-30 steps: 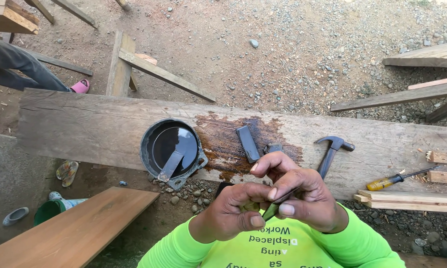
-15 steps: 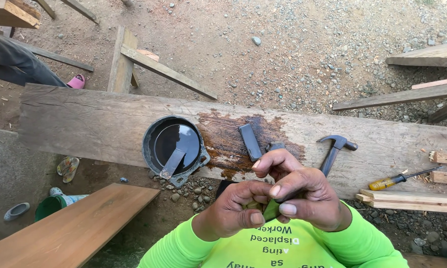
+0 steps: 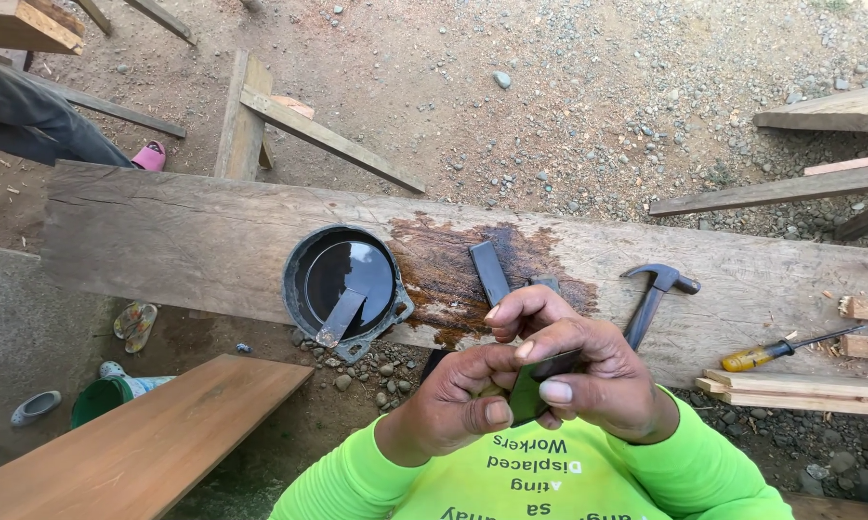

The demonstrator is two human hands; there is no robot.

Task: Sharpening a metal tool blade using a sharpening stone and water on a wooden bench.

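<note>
My left hand (image 3: 458,400) and my right hand (image 3: 574,366) meet close to my chest, both gripping a small dark flat metal piece (image 3: 530,390). Most of that piece is hidden by my fingers. Just beyond my hands a wide weathered plank (image 3: 203,241) runs left to right, with a dark wet stain (image 3: 444,270) in its middle. A flat dark blade (image 3: 489,272) lies on the stain. A black round pan (image 3: 345,279) of dark liquid rests at the plank's near edge, and a metal strip leans in it.
A claw hammer (image 3: 654,297) lies on the plank right of my hands, a yellow-handled screwdriver (image 3: 776,351) farther right beside wood offcuts (image 3: 800,390). A brown board (image 3: 135,443) lies lower left. Another person's leg (image 3: 39,120) shows upper left. Gravel ground lies beyond.
My hands have stayed together on the small piece, with the fingers shifting slightly. The view has drifted a little.
</note>
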